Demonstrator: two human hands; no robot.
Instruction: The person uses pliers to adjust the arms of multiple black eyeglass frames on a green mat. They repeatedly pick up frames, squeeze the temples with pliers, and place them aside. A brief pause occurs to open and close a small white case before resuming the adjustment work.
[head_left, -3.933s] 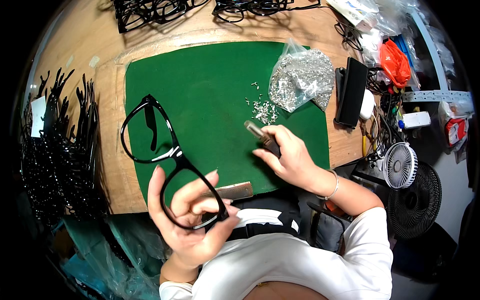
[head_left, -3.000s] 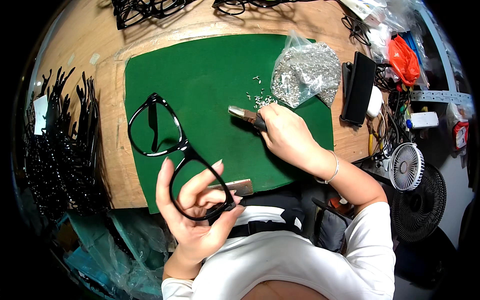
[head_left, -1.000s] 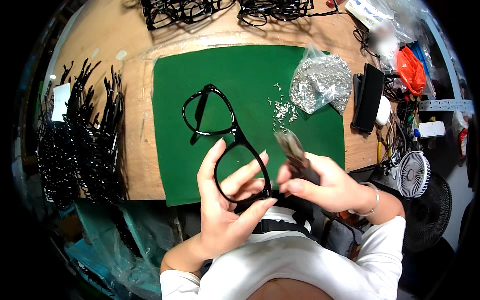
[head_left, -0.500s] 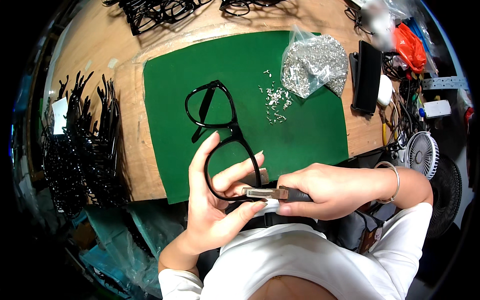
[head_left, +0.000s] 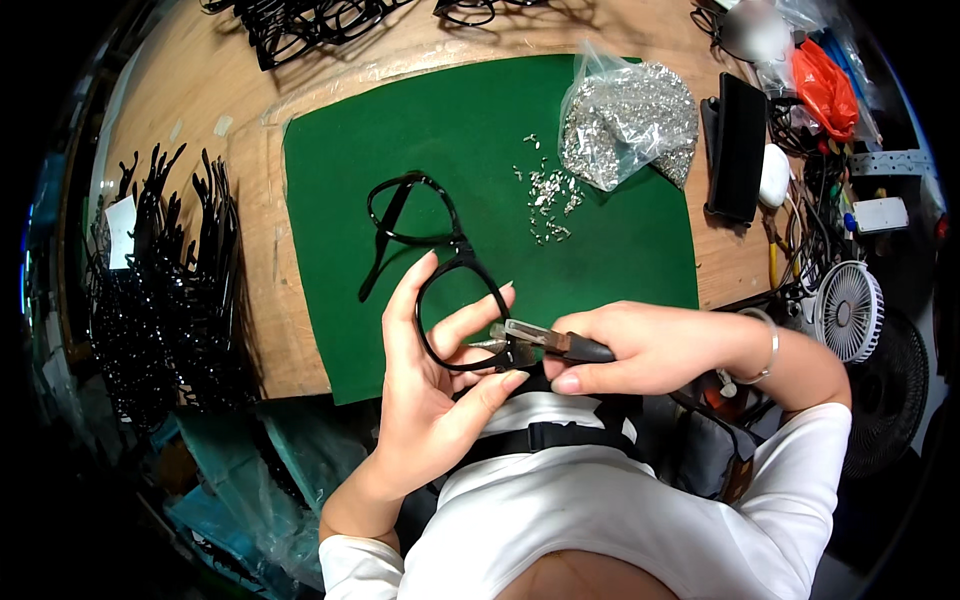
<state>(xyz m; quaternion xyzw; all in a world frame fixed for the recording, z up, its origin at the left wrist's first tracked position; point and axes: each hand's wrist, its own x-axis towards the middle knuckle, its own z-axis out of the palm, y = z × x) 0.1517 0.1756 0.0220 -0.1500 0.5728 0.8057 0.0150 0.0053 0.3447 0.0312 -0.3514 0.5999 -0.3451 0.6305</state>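
A black eyeglass frame (head_left: 461, 246) is pinched by its near rim in my left hand (head_left: 425, 405), index finger stretched along the rim. The frame's far end extends over the green mat (head_left: 360, 140), one temple visible there. My right hand (head_left: 640, 345) is closed around dark-handled pliers (head_left: 545, 336), whose jaws meet the near end of the frame by the hinge corner. What exactly sits between the jaws is too small to tell. Loose tiny silvery metal pieces (head_left: 550, 195) lie on the mat beyond my hands, beside a clear plastic bag (head_left: 628, 125) full of similar pieces.
A heap of black temples (head_left: 150, 320) lies along the table's left side. Black eyeglass frames (head_left: 310, 28) are piled at the far edge. To the right are a black flat object (head_left: 737, 150), a white rounded object (head_left: 773, 177), cables, an orange-red bag (head_left: 825, 90) and a white fan (head_left: 848, 312).
Both hands have moved slightly away from my body with the eyeglass frame and pliers. The frame has tilted, and its temple shows at a different angle. The pliers have turned.
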